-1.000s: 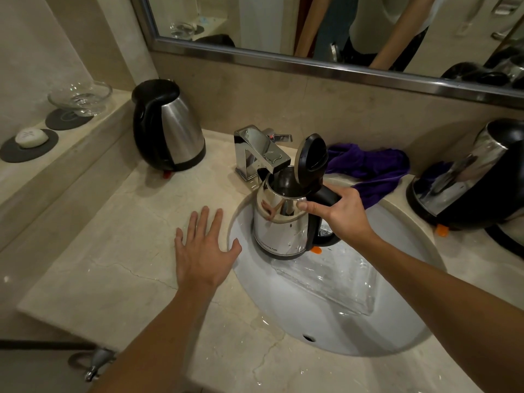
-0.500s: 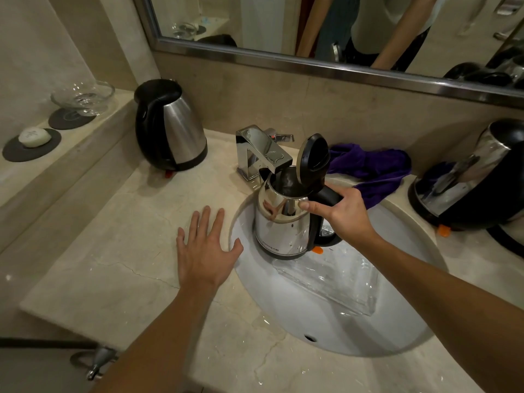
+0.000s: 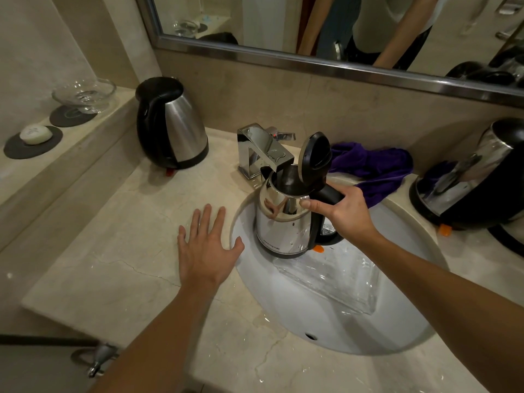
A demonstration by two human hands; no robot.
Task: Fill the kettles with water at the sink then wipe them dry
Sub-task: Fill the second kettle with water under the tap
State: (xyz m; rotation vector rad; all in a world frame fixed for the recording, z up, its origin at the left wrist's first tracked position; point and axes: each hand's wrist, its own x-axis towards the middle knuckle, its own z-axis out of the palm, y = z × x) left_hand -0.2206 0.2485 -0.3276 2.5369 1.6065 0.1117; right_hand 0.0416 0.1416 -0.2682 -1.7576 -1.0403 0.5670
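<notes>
A steel kettle [image 3: 283, 228] with its black lid flipped up hangs over the white sink [image 3: 326, 316], its mouth right under the chrome faucet [image 3: 263, 151] spout. My right hand [image 3: 343, 214] grips the kettle's black handle. My left hand [image 3: 207, 248] rests flat on the marble counter beside the sink, fingers spread. A second kettle [image 3: 173, 123], lid down, stands at the back left of the counter. A third kettle [image 3: 476, 174] stands at the right edge. A purple cloth [image 3: 374, 168] lies crumpled behind the sink.
A clear glass tray [image 3: 334, 276] lies in the basin under the kettle. On the left ledge are a glass dish [image 3: 85, 95] and a bar of soap [image 3: 35, 134] on dark coasters. A mirror [image 3: 312, 29] runs along the back wall.
</notes>
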